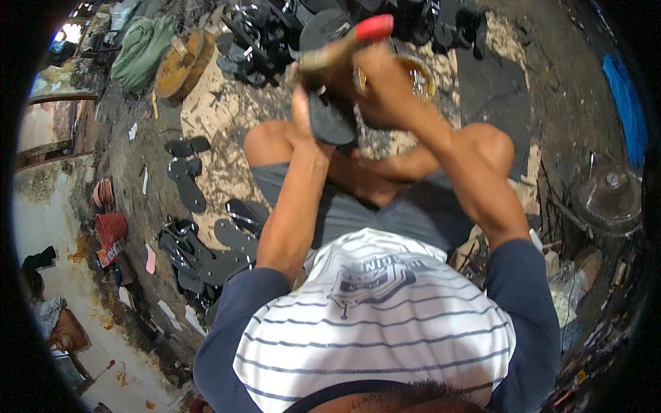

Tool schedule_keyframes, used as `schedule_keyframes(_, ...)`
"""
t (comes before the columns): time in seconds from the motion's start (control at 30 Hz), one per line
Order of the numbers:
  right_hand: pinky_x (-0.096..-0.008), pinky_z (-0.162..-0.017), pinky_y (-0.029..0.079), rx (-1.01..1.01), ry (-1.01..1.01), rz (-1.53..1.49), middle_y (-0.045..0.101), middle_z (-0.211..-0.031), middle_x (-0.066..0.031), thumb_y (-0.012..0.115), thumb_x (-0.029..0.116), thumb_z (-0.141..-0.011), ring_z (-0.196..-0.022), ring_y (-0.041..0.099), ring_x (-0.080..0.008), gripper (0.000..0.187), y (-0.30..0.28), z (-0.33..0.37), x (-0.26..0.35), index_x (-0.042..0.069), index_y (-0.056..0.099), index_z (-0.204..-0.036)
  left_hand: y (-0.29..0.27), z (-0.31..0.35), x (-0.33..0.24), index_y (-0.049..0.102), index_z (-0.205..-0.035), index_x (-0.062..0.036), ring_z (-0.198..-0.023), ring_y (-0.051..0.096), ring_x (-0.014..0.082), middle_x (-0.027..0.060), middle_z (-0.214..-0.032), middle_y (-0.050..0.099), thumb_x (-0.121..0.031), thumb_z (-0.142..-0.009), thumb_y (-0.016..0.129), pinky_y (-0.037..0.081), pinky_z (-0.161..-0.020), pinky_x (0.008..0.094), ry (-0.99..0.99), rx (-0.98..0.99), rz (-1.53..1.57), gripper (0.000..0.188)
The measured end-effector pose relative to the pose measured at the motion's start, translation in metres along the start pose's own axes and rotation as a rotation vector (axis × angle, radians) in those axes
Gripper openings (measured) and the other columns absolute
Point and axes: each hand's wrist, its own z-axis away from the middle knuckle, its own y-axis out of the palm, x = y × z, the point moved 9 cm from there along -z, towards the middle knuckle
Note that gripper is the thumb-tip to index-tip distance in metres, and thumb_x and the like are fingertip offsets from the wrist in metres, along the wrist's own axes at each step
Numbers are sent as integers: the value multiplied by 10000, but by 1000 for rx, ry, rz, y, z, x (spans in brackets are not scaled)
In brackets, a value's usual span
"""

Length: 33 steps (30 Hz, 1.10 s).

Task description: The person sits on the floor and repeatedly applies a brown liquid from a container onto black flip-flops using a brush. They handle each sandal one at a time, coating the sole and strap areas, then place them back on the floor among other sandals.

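Note:
My left hand (303, 113) is closed around a black flip-flop (332, 124), held upright above my crossed legs. Its upper part shows past the tool. In my right hand (379, 79), whose fingers are smeared by motion, is a tool with a brownish handle and a red end (375, 27). The tool lies across the front of the flip-flop, and its working end is too blurred to name. Behind my right wrist sits a round yellow-rimmed container (430, 79) with shiny bits in it, partly hidden.
Black flip-flops pile up at the far side (251, 38) and at my left (206, 258). A rusty round basin (184, 65) stands far left beside a green sack (142, 51). To the right lie a dark sheet (492, 103), a fan (607, 196) and blue plastic (625, 103).

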Motion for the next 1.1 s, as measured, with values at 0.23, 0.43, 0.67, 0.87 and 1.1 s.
schedule_keyframes(0.23, -426, -950, 443, 13, 194, -65, 635, -1170, -166, 670, 181, -877, -1051, 601, -328, 324, -24, 3, -39, 47, 641, -1171, -25, -3, -17, 494, -1374, 10, -1124, 631, 308, 185, -1282, 613, -549, -1013, 409, 528, -961, 473, 118, -347, -400, 670)
schedule_keyframes(0.43, -311, -802, 479, -184, 752, -466, 681, -987, -82, 655, 313, -959, -901, 600, -158, 362, -45, 78, -84, -24, 681, -1090, -78, -74, -39, 567, -1327, -64, -1050, 653, 288, 126, -1207, 664, -503, -1015, 447, 495, -989, 456, 55, -568, -587, 552)
schedule_keyframes(0.67, -253, -575, 410, -550, 698, -322, 621, -766, 1, 680, 379, -949, -685, 517, -68, 394, -127, 51, -83, 10, 661, -811, -52, -165, -152, 391, -1457, -21, -1222, 557, 273, 199, -1366, 542, -547, -975, 509, 492, -922, 413, 195, -849, -1029, 723)
schedule_keyframes(0.87, -227, -578, 335, -703, 757, -82, 534, -771, 58, 654, 374, -969, -666, 424, -41, 309, -175, 118, -136, 69, 662, -914, -43, 98, -286, 488, -1398, -30, -1134, 606, 244, 119, -1238, 635, -428, -960, 599, 488, -904, 394, 491, -971, -1759, 603)
schedule_keyframes(1.1, -227, -561, 317, -518, 745, -345, 513, -736, 57, 686, 341, -952, -639, 407, -32, 289, -93, 75, -155, 80, 622, -845, -182, 393, -147, 437, -1427, -31, -1269, 494, 416, 281, -1328, 535, -275, -895, 600, 400, -1044, 451, -547, -1138, -2577, 608)
